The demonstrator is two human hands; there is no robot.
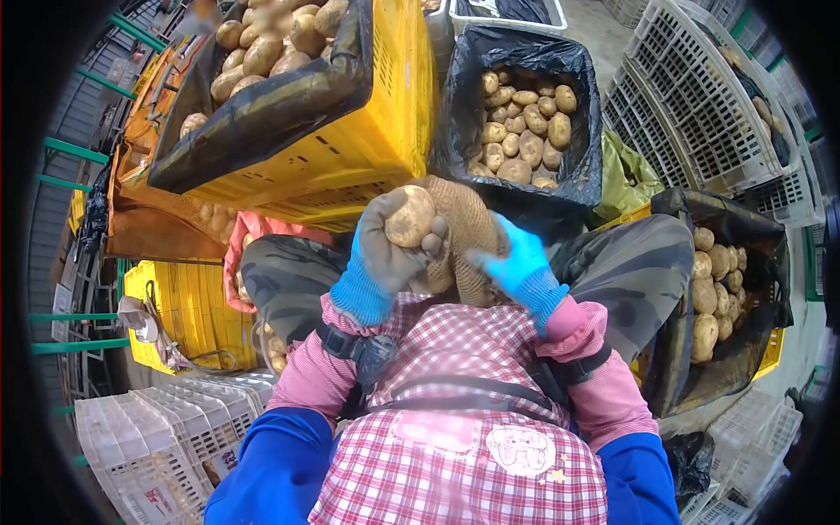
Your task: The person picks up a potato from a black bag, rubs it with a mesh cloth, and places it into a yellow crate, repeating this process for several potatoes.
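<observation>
A potato (pixel 409 216) rests in the curled fingers of my left hand (pixel 381 249), which wears a glove with a grey palm and a blue cuff. Beside it, in front of my lap, is a brown coarse-woven cloth (pixel 468 229). My right hand (pixel 518 261), in a bright blue glove, grips the right side of this cloth; its fingers are slightly blurred and partly hidden. The cloth touches the left hand's fingertips.
Ahead stands a black-lined crate (pixel 593 162) of potatoes. A large yellow crate (pixel 407 96) with potatoes tilts at front left. Another lined crate (pixel 665 350) of potatoes is at my right. White crates (pixel 166 429) are stacked behind left, and more white crates (pixel 700 114) stand far right.
</observation>
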